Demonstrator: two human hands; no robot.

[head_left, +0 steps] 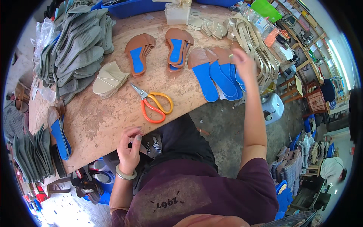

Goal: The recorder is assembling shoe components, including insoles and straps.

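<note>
My left hand (128,150) is at the front edge of the wooden table, fingers loosely bent and thumb apart, with nothing visible in it. Scissors (145,97) with one orange and one yellow handle lie just beyond it, blades parted. My right hand (245,67) is stretched out over the far right insoles, its fingers blurred; a small yellow-green glint shows by the fingertips. Below and left of it, blue insoles (206,84) with brown toe parts lie fanned at the table edge. Two more stacks of brown-and-blue insoles (137,60) (175,51) lie at the middle.
Grey soles (81,49) are heaped at the far left, more dark soles (32,153) at the near left. Tied beige pieces (109,80) lie beside the scissors. Beige straps (261,53) pile up at the right. A light blue plastic stool (273,108) stands on the floor.
</note>
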